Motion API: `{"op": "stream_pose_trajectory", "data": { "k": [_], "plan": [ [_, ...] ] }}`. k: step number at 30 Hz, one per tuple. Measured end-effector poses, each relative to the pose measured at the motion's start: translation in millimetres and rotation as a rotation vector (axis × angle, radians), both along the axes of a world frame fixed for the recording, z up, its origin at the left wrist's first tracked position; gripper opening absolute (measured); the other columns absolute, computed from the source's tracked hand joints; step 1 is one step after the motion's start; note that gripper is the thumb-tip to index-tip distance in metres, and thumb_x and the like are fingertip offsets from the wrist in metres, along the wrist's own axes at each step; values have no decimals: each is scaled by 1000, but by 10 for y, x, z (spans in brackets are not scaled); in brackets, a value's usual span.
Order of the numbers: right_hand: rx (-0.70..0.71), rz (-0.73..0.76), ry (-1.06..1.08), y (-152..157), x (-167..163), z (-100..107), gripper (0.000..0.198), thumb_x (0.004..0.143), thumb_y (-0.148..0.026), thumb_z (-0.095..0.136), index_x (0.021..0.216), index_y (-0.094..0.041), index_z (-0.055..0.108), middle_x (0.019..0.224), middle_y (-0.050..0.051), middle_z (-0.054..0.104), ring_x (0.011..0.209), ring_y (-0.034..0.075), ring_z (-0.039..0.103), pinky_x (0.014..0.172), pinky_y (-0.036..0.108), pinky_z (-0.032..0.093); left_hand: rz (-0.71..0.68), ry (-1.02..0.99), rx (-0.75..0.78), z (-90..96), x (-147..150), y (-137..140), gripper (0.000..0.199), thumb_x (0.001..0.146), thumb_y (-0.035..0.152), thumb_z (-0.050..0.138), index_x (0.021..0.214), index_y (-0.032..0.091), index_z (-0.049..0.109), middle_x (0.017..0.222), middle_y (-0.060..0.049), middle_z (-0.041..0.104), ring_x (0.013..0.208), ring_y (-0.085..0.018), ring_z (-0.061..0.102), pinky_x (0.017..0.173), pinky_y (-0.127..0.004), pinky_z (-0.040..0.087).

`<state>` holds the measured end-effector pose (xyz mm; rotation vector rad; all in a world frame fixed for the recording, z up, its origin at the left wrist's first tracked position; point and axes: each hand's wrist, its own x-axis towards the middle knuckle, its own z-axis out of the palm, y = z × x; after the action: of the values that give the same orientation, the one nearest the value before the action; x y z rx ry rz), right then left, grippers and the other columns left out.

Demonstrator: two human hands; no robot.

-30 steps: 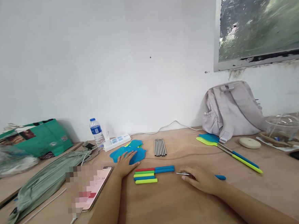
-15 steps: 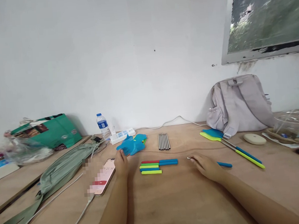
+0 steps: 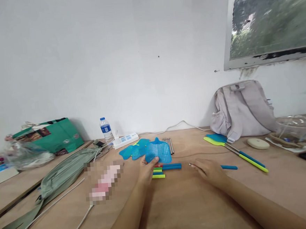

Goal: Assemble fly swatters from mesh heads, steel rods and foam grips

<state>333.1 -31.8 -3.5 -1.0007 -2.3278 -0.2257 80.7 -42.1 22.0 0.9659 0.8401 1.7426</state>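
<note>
Paddle (image 3: 158,152) in left hand (image 3: 146,169), rod (image 3: 190,164) in right hand (image 3: 208,171), the 2 hands apart.
Left thumb and fingers pinch the paddle's near edge, holding it just beyond that hand, left of the rod; right fingers close around the rod, its tip poking left. Marks on the bottle's (image 3: 109,137) blue label (image 3: 105,128) and power strip (image 3: 130,140) are too small to read.

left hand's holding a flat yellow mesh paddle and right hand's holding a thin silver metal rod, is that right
No: the head view shows the left hand holding a flat blue mesh paddle, not yellow; the right hand holds the thin silver metal rod.
</note>
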Motion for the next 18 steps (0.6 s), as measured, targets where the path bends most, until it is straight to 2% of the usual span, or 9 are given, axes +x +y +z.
{"op": "stream_pose_trajectory", "data": {
  "k": [4, 7, 13, 18],
  "plan": [
    [53, 47, 98, -64, -19, 77, 28, 88, -29, 34, 92, -21, 61, 81, 4, 67, 70, 14, 62, 57, 23, 42, -127, -64, -84, -38, 157, -74, 28, 52, 30, 75, 72, 14, 63, 73, -2, 68, 68, -16, 63, 65, -28, 51],
    [48, 45, 167, -86, -8, 125, 25, 88, -29, 37, 87, -21, 60, 75, 2, 67, 65, 13, 61, 54, 22, 40, -179, -27, -155, -45, 202, -91, 29, 57, 33, 72, 77, 14, 64, 77, -5, 69, 70, -18, 63, 67, -30, 51],
    [120, 85, 186, -139, -19, 201, 20, 86, -27, 41, 84, -21, 60, 69, 1, 65, 60, 11, 59, 52, 21, 38, -141, 21, -171, -89, 216, -33, 32, 55, 33, 74, 79, 14, 64, 79, -6, 69, 72, -19, 63, 71, -33, 50],
    [57, 39, 206, -182, -89, 217, 22, 86, -30, 41, 84, -23, 62, 74, 0, 67, 64, 12, 61, 54, 21, 40, -146, 81, -192, -122, 254, -1, 33, 56, 36, 73, 78, 13, 64, 79, -7, 69, 72, -20, 63, 70, -33, 49]
  ]
}}
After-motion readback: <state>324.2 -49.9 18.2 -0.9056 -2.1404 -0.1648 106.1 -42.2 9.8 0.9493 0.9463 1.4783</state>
